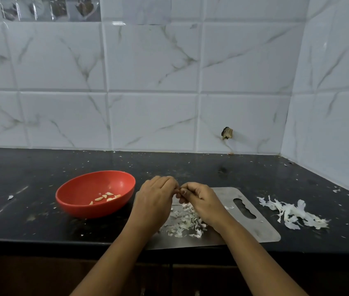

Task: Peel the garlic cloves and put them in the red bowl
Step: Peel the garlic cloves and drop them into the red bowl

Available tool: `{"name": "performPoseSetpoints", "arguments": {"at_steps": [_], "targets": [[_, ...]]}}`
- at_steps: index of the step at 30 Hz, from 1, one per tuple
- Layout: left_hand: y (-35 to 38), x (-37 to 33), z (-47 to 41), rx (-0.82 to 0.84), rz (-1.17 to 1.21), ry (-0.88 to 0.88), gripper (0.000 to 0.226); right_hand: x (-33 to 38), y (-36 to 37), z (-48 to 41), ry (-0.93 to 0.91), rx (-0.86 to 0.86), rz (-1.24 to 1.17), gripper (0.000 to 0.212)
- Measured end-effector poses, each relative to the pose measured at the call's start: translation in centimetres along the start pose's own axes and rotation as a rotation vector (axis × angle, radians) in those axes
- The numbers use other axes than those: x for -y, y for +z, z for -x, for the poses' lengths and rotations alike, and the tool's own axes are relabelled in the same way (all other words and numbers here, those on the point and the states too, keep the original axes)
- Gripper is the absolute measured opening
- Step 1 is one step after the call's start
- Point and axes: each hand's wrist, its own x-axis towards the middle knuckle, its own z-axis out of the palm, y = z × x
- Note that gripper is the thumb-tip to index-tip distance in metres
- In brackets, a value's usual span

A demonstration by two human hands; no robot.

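Black speckled counter (190,167), glossy red bowl (77,189), left hand (156,197) and right hand (199,199) pinching clove (177,191).

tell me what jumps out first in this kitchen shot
The red bowl sits left on the black counter with a few peeled cloves inside. Just right of it, the left hand and right hand meet over a steel board, pinching what looks like a clove above a heap of peels.

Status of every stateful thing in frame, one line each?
red bowl: upright on the counter, holding peeled cloves.
left hand: fingers curled, pinching a clove, mostly hidden.
right hand: fingers curled, pinching the same clove.
steel board: flat on counter, skin scraps heaped on it.
loose skins: piled on counter right of the board.
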Motion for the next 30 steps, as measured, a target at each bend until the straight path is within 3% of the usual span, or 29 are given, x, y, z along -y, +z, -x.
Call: {"name": "performPoseSetpoints", "arguments": {"at_steps": [11, 15, 18, 20, 25, 27, 30], "targets": [[0.2, -3.4, -1.1, -0.016, 0.559, -0.709, 0.016, -0.5, 0.4, 0.1, -0.222, -0.319, 0.405, 0.01], [0.4, -3.4, -1.4, -0.007, 0.946, -0.892, 0.021, -0.2, 0.4, 0.2, -0.24, -0.345, 0.394, 0.006], [0.0, -3.6, -1.4, 0.011, 1.123, -0.927, 0.022, -0.1, 0.6, 0.1, -0.242, -0.338, 0.328, 0.005], [0.1, -3.4, -1.3, 0.028, 1.04, -0.932, 0.021, -0.1, 0.6, 0.1, -0.241, -0.342, 0.334, 0.007], [-0.9, -3.3, -1.1, 0.2, 0.318, -0.699, 0.014, -0.1, 0.6, 0.4, -0.244, -0.357, 0.467, 0.013], [-1.3, -3.3, -1.1, 0.234, 0.247, -0.641, 0.015, 0.1, 0.7, 0.4, -0.251, -0.328, 0.462, 0.01], [-1.4, -2.8, -1.1, 0.268, 0.275, -0.571, 0.014, 0.4, 0.4, 0.5, -0.17, -0.252, 0.219, 0.008]]}}
